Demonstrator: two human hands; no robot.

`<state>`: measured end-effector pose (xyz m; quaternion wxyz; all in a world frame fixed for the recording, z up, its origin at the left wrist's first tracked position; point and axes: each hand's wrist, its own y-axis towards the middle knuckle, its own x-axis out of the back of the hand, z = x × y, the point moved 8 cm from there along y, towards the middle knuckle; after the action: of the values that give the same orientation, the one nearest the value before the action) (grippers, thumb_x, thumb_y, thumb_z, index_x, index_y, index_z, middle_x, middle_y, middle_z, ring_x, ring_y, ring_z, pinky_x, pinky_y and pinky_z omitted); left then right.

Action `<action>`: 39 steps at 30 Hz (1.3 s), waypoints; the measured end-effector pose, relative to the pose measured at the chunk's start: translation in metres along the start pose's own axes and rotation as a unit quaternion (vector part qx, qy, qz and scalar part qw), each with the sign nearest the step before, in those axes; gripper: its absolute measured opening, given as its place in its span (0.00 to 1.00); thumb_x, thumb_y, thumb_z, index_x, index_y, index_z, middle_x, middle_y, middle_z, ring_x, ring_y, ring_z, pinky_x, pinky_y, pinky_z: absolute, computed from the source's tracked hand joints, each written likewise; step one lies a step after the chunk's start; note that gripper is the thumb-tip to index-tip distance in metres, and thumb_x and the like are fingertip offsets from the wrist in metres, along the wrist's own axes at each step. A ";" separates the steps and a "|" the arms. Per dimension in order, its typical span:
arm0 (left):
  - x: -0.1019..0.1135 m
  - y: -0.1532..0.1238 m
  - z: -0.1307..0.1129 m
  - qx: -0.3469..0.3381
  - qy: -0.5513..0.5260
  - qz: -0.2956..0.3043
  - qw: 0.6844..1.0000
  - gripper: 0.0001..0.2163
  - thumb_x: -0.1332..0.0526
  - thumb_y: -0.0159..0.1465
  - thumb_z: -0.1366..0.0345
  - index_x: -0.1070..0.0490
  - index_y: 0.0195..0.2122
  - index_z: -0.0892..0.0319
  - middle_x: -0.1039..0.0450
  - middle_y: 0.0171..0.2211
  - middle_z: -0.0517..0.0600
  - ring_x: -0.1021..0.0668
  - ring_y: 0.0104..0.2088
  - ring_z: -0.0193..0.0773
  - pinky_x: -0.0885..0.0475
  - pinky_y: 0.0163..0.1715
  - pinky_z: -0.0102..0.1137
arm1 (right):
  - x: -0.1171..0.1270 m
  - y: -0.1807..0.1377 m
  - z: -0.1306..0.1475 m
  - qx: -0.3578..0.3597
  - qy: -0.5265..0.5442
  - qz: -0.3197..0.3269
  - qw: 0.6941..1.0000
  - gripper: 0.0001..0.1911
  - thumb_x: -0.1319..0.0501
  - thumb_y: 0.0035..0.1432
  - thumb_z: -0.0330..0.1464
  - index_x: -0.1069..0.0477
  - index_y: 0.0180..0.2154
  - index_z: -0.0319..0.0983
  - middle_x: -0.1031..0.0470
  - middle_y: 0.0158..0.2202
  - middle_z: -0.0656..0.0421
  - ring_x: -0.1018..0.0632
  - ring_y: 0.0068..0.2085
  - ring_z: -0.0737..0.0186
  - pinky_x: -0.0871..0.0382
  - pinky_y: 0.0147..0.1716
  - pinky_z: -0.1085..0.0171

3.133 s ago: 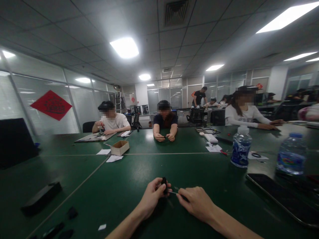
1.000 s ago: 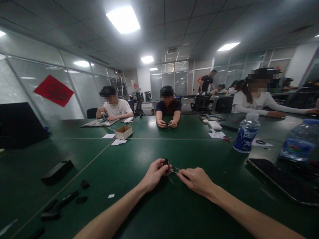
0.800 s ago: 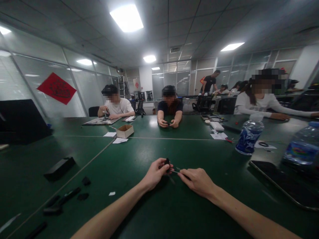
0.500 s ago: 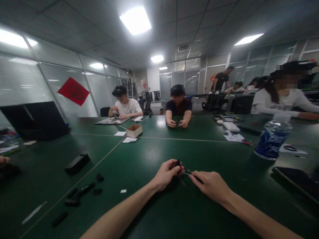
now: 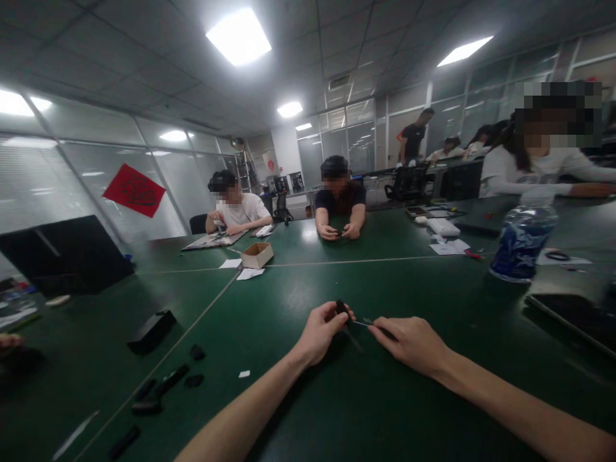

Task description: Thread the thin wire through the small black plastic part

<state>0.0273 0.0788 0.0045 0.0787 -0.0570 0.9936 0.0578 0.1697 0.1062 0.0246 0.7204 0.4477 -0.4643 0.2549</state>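
Observation:
Above the green table, my left hand (image 5: pixel 323 328) is closed on a small black part (image 5: pixel 341 307), pinched between thumb and fingers. A thin dark strip (image 5: pixel 355 340) hangs just below it. My right hand (image 5: pixel 412 341) is closed round the dark handle of a thin screwdriver (image 5: pixel 360 323). Its metal shaft points left, and the tip meets the black part or lies close against it; the fingers hide the exact contact. Several loose black pieces (image 5: pixel 172 380) lie on the table to the left of my left forearm.
A black box (image 5: pixel 152 332) and a small white scrap (image 5: pixel 244 374) lie to the left. An open cardboard box (image 5: pixel 257 255) sits farther back. To the right stand a blue-labelled bottle (image 5: pixel 523 240) and a phone (image 5: pixel 572 321). Co-workers sit across and to the right.
My view has tilted and shifted slightly. Both hands keep their holds; the screwdriver still points at the black part, with a little more of its shaft showing.

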 end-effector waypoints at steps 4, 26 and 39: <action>0.005 0.002 0.006 0.021 -0.005 -0.006 1.000 0.20 0.32 0.53 0.60 0.30 0.45 0.63 0.24 0.38 0.53 0.23 0.41 0.41 0.31 0.47 0.38 | 0.002 0.001 0.003 0.000 -0.022 0.005 1.000 0.23 0.58 0.68 0.38 0.27 0.34 0.38 0.23 0.27 0.57 0.24 0.26 0.64 0.38 0.25 0.68; -0.003 0.001 -0.005 -0.010 0.118 0.015 0.993 0.08 0.38 0.57 0.63 0.27 0.34 0.62 0.26 0.31 0.50 0.26 0.34 0.38 0.33 0.37 0.30 | 0.003 0.001 0.008 -0.014 -0.044 0.057 0.997 0.19 0.55 0.68 0.36 0.28 0.34 0.39 0.24 0.26 0.60 0.26 0.24 0.67 0.38 0.24 0.70; -0.004 -0.001 -0.001 0.009 0.088 0.006 0.996 0.11 0.37 0.57 0.60 0.28 0.34 0.63 0.27 0.30 0.51 0.26 0.32 0.38 0.32 0.35 0.31 | -0.005 0.001 0.005 -0.013 -0.025 0.057 0.998 0.20 0.56 0.68 0.37 0.29 0.34 0.39 0.24 0.25 0.58 0.25 0.23 0.65 0.39 0.22 0.69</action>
<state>0.0310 0.0781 0.0064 -0.0090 -0.0551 0.9975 0.0440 0.1645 0.1020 0.0212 0.6988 0.4176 -0.5098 0.2782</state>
